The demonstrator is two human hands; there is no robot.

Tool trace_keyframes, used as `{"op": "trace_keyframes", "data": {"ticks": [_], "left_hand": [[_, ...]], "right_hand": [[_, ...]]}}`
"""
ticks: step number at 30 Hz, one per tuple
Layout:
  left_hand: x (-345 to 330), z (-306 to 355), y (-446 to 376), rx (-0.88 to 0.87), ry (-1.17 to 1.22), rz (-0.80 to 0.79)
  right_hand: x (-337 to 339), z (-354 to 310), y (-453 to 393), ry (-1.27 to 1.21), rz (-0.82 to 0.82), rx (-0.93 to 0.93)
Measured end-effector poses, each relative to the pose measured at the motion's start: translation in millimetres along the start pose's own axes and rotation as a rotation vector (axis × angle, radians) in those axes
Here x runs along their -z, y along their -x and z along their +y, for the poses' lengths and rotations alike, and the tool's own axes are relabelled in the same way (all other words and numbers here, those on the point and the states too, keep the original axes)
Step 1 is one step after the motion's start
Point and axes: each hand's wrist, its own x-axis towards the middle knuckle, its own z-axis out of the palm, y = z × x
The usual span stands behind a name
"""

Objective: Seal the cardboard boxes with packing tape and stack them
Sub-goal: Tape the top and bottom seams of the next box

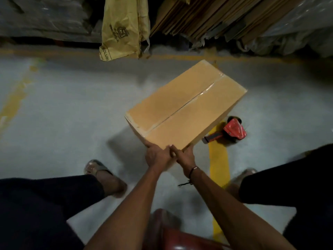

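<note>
box (185,107) hides part of tape dispenser (232,131).

both arms reach forward, wrists close together; left hand (156,156) and right hand (185,156) touch each other, fingers curled over the cardboard box (185,107) near edge

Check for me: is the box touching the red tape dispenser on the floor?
Cannot tell. In the head view the cardboard box overlaps the tape dispenser, hiding any gap or contact between them.
</note>
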Motion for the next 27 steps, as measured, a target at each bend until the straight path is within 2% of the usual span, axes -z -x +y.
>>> {"op": "trace_keyframes", "data": {"ticks": [5, 7, 9, 13, 15, 18, 20, 21, 24, 27], "left_hand": [[-36.7, 1.2, 42.5, -0.104, -0.018, -0.102], [-39.1, -8.1, 39.6, -0.134, -0.002, -0.128], [-32.1, -12.8, 37.3, -0.191, -0.062, -0.049], [1.6, -10.5, 20.6, -0.400, -0.181, 0.285], [13.4, -10.7, 0.9, -0.462, -0.247, 0.345], [22.4, -6.2, -26.9, -0.474, -0.287, 0.137], [19.4, 1.7, -40.1, -0.516, -0.284, -0.007], [15.1, 6.2, -42.3, -0.539, -0.285, -0.034], [0.3, 21.4, -41.5, -0.514, -0.274, 0.012], [-6.1, 30.8, -38.4, -0.503, -0.279, 0.103]], "right_hand": [[39.7, 27.3, 9.0, -0.266, -0.010, -0.074], [50.5, 30.4, 10.9, -0.328, -0.054, -0.023], [52.7, 26.2, 11.9, -0.352, -0.042, 0.055], [64.7, 15.3, 6.4, -0.331, -0.007, 0.080], [83.3, 8.4, -11.8, -0.265, 0.040, 0.098], [116.1, 7.7, -70.8, -0.103, 0.181, 0.186], [136.1, 6.6, -111.2, -0.097, 0.248, 0.201], [141.4, -8.7, -105.3, -0.102, 0.297, 0.198], [149.3, -41.0, -83.2, -0.099, 0.299, 0.152], [157.7, -33.8, -83.9, -0.066, 0.327, 0.240]]}}
